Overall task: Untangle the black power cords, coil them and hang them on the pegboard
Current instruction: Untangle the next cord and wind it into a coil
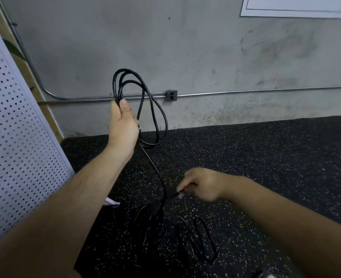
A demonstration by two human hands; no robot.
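Head view: the left grip (123,125), a bare hand raised in front of the wall (205,47), is closed round a black power cord (129,70). Thumb and fingers are wrapped about several gathered turns of it. The loops stand up above the fist and hang down beside it on its right. They are held in the air, off the floor (265,157), and over the floor's far edge where it meets the wall.

From under the fist a single strand (153,165) of the same cord drops towards the near part of the floor. The right grip (202,184), lower down and blurred, pinches that strand between thumb and fingertips, the other fingers curled in. Below the pinch the strand runs into a loose tangle (151,213) of black cord on the floor, hard to make out against the dark speckled surface. Just right of it another cord (209,240) lies in a long narrow loop, near the floor's near edge.

A white pegboard (15,137) stands along the left side, with a wooden frame (45,109) behind it. A metal conduit (245,92) runs along the wall to a grey outlet box (171,95). A white sheet (296,7) hangs in the wall's upper right corner.
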